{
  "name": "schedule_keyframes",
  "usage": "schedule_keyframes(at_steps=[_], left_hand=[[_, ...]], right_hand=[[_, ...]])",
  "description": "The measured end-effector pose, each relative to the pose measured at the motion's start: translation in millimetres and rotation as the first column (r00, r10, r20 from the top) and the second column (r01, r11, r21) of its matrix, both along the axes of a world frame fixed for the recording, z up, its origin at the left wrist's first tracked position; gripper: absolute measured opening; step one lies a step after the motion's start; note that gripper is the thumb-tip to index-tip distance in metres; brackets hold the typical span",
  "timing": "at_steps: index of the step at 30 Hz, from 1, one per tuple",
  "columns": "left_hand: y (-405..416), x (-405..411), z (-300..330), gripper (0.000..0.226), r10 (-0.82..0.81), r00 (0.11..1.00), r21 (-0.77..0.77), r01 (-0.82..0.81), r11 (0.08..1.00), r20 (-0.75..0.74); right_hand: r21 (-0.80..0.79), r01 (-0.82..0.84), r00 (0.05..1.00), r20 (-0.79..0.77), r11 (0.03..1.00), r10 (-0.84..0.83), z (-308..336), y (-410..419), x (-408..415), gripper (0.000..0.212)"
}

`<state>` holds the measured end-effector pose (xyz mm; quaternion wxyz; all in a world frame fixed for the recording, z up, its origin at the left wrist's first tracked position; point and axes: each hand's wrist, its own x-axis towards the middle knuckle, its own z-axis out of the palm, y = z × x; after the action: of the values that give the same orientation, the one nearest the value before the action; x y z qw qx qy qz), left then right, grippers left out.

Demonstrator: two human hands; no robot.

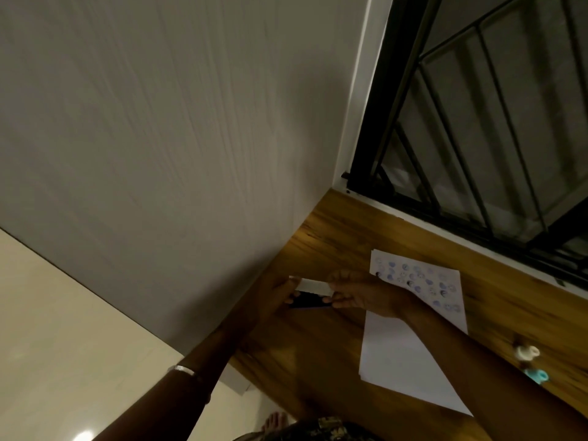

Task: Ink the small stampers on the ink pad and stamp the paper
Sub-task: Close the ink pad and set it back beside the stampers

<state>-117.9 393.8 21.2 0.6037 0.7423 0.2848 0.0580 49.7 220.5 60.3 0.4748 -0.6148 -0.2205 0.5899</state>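
A white sheet of paper (410,354) lies on the wooden table (321,345), its far part covered with several blue round stamp marks. Left of the paper, near the wall, both hands hold a small ink pad (310,292): a dark base with a white lid lifted above it. My left hand (280,297) grips its left end and my right hand (362,294) grips its right end, with the forearm lying across the paper. Two small stampers lie on the table to the right, one white (526,352) and one turquoise (537,375).
A grey wall (159,138) runs along the table's left edge. A black barred window frame (477,138) borders the far right side. Pale floor tiles (63,329) and a bare foot (275,423) show below the table's near edge.
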Motion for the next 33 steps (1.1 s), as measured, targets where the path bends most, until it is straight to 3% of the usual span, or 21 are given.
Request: schedule_keyframes(at_steps=[3,7,10,13,17,20,23,28,33], left_hand=[[0.2,-6.0,5.6,0.013,-0.165,0.986,0.167,0.165,0.972,-0.014],[3.7,-10.2,10.4,0.035,-0.325,0.941,0.422,0.335,0.843,-0.098],[1.8,-8.6,14.5,0.038,-0.353,0.931,0.454,0.354,0.818,-0.091],[-1.3,-7.4,14.0,0.055,-0.363,0.925,0.516,0.365,0.775,-0.109],[-7.9,-8.6,14.7,0.062,-0.307,0.950,0.490,0.293,0.821,-0.054],[-12.7,-11.4,13.9,0.068,-0.271,0.959,0.493,0.278,0.824,-0.089],[-18.2,-14.5,9.2,0.073,-0.239,0.966,0.388,0.260,0.884,-0.102],[-22.4,-18.7,2.9,0.074,-0.211,0.971,0.429,0.240,0.871,-0.114],[-28.0,-22.1,-0.8,0.074,-0.168,0.981,0.408,0.195,0.892,-0.102]], right_hand=[[-0.010,-0.147,0.978,0.146,0.989,0.147,8.6,-3.0,-2.1,0.036],[-0.049,-0.259,0.900,0.350,0.965,0.260,7.7,-2.5,-6.0,0.044],[-0.060,-0.268,0.875,0.404,0.962,0.268,2.4,-0.9,-8.4,0.045],[-0.051,-0.224,0.833,0.508,0.973,0.219,-6.9,-0.3,-9.1,0.050],[-0.042,-0.173,0.614,0.777,0.984,0.141,-29.7,0.3,-12.4,0.070],[-0.034,-0.137,0.625,0.773,0.990,0.113,-38.9,-0.6,-18.8,0.073],[-0.045,-0.097,0.647,0.756,0.994,0.098,-46.8,-0.2,-25.9,0.076],[-0.125,-0.036,0.634,0.764,0.992,0.119,-57.3,-1.9,-28.3,0.095],[-0.076,-0.029,0.657,0.750,0.997,0.076,-59.5,-2.8,-29.8,0.092]])
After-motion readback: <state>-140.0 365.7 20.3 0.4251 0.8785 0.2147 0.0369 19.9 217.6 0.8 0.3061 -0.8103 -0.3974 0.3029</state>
